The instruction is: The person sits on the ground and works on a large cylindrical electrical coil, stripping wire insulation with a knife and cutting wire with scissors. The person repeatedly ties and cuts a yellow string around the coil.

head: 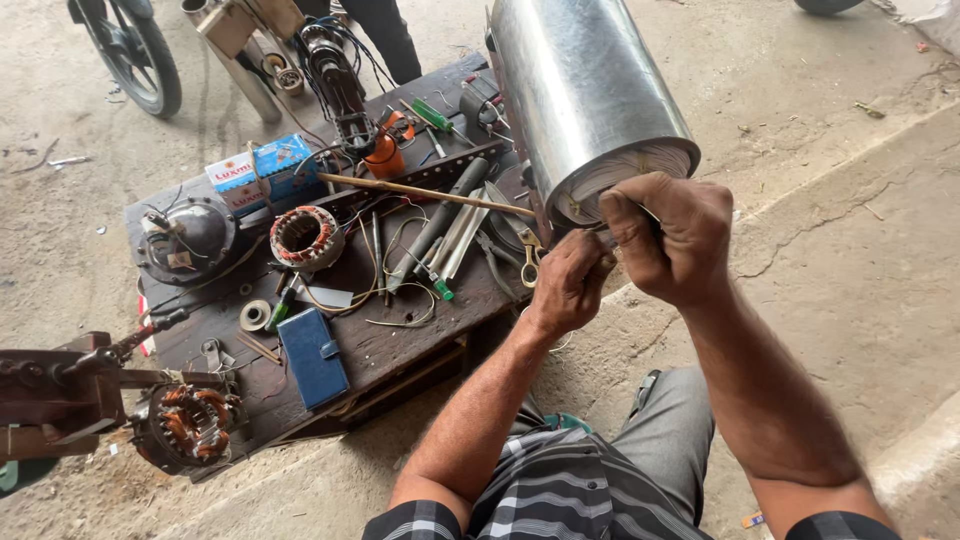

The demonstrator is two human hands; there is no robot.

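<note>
Over a cluttered wooden bench [400,345] on concrete floor [850,250], both hands' fingers [630,225] grip the metal cylinder's [580,90] end.

metal cylinder [585,90]: top cut off at 12 o'clock edge | right hand [668,235]: fingertips curled under, whatever it grips hidden | left hand [568,283]: fingers tucked behind cylinder rim | wheel [135,50] at 11 o'clock: cropped | winding jig [60,395] at 9 o'clock: cut by edge | standing person's legs [385,35]: only legs visible
</note>
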